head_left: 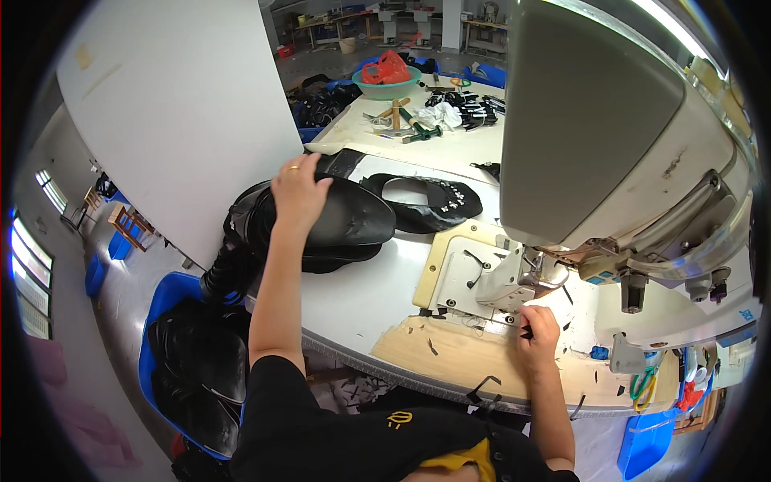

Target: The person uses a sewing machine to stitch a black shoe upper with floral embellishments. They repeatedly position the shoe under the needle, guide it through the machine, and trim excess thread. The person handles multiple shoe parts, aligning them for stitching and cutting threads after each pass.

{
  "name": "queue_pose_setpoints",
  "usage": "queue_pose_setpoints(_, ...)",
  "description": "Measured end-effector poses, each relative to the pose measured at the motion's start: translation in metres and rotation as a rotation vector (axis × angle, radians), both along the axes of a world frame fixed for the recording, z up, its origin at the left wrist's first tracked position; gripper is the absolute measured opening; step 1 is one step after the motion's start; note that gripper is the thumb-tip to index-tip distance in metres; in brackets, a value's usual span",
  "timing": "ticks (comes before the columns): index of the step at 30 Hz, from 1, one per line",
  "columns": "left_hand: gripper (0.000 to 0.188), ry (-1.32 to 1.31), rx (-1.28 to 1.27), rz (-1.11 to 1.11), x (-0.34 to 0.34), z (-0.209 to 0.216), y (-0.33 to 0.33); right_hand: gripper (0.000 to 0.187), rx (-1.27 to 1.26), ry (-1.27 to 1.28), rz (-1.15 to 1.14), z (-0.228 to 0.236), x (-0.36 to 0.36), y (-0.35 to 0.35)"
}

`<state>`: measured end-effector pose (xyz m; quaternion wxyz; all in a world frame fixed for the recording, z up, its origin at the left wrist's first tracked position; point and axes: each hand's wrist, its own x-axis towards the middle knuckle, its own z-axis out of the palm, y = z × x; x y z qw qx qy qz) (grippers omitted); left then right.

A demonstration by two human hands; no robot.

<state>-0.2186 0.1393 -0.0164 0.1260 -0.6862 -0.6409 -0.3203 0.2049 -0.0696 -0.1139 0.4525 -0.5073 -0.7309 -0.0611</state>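
Note:
My left hand (299,193) lies over the far left part of a stack of black shoe uppers (349,213), its thumb apart from the fingers. Its fingertips are partly out of sight, and I see nothing gripped. Beside the stack sits a black shoe upper (438,210) decorated with small white flowers. At the front of the sewing machine (594,145), my right hand (538,333) is closed in a pinch by the metal work arm (504,293). A small black piece (527,332) shows between its fingers; its exact kind is unclear.
Blue bins (173,289) of black uppers stand at lower left. A tall white panel (177,96) rises on the left. Hammers (418,128), black pieces and a green basin (385,87) with a red bag occupy the far table. Scissors (642,390) hang at right.

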Motion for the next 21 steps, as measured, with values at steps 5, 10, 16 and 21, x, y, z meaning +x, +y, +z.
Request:
queue_pose_setpoints(5, 0.051, 0.249, -0.528, 0.167, 0.081, 0.003, 0.066, 0.034, -0.030, 0.013, 0.000, -0.012, 0.004, 0.003)
queue_pose_setpoints(10, 0.058, 0.084, -0.552, -0.178, 0.082, -0.032, 0.140, 0.031, -0.040, 0.046, 0.009, -0.005, -0.001, 0.004)
queue_pose_setpoints(16, 0.044, -0.551, 0.125, -0.608, 0.147, 0.059, 0.017, 0.032, -0.025, 0.065, -0.008, -0.009, 0.006, 0.001)
queue_pose_setpoints(21, 0.024, -0.971, 0.427, -0.727, 0.140, 0.078, -0.068, 0.032, 0.041, 0.125, 0.018, 0.002, 0.008, -0.007)
